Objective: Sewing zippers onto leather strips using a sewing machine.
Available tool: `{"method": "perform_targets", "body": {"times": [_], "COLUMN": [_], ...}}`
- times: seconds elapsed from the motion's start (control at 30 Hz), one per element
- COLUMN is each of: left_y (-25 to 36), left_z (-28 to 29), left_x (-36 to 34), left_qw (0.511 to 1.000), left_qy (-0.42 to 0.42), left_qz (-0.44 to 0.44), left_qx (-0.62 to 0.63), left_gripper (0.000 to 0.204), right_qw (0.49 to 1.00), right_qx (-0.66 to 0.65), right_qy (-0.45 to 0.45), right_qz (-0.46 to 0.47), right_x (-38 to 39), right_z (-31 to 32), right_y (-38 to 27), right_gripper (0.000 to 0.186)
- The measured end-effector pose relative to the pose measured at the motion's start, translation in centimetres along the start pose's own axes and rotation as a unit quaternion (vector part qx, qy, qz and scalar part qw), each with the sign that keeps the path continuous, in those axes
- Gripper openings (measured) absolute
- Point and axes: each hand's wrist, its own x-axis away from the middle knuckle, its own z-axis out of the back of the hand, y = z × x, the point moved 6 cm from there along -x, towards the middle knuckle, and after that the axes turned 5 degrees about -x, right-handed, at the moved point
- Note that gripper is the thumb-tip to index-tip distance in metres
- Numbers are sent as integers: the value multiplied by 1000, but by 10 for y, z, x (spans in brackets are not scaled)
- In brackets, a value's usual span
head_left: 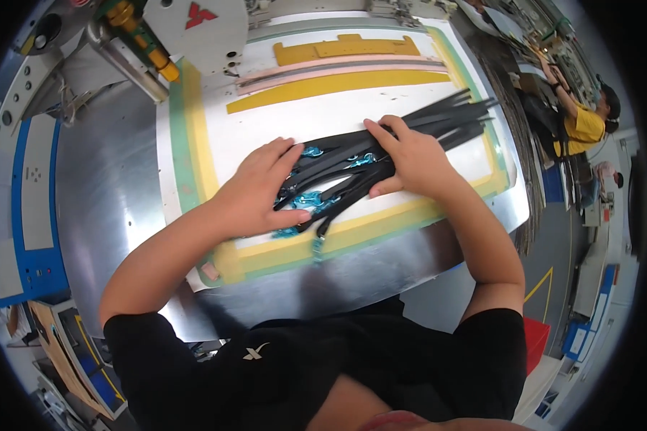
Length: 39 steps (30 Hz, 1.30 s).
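black shirt [316, 391]: lowest and nearest, short-sleeved, small pale emblem on chest.
bare forearms [162, 251]: angled inward from both sides, reaching over near edge of metal table [115, 187].
left hand [255, 183]: over left end of black strips [327, 165]; spread, thumb on near side, fingers on far side; cannot tell whether squeezing or only resting.
right hand [417, 161]: across middle of same bundle; thumb and fingers well apart, strips passing beneath palm; firmness of hold, cannot tell.
black strips: long, narrow, bundled, lying slantwise on white sheet [244, 136]; running from left hand under right hand, fanned out and blurred at right end.
turquoise bits [309, 201]: shiny, mixed in among strips near left hand and between hands; one loose end over near tape border [198, 136].
white sheet: flat on metal table, edged by tape border, yellow inside, green outside.
curved yellow piece [338, 91]: flat on sheet, beyond strips.
pink strip [323, 75]: just beyond curved piece, grey line along length.
notched yellow piece [349, 50]: farther still, near far edge of sheet.
white machine part [201, 43]: at far left corner of sheet, red emblem on face, brass-coloured cylinder [133, 29] to left.
blue-and-white cabinet [36, 208]: left of table.
co-worker [586, 129]: far right, in yellow top, arm stretched forward.
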Motion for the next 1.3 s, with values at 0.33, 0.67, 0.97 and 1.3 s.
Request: {"method": "perform_targets", "body": {"times": [0.33,0.67,0.97,1.3], "left_y": [-58,-74,-88,-145], "left_z": [47,56,74,92], "left_x": [-2,0,0,14], "left_qw": [990,967,935,939], "left_qy": [1,-107,83,184], "left_qz": [119,196,178,226], "left_qx": [73,125,297,185], "left_gripper": [26,31,22,21], "right_qw": [998,986,962,994], "right_qx": [-40,-145,-227,-82], "right_qy": [-3,43,50,43], "right_qz": [-54,72,139,48], "right_x": [-26,-71,-135,-139], "right_z": [-13,33,21,124], "right_y": [-70,-75,-110,-15], "right_gripper": [111,59,35,23]}}
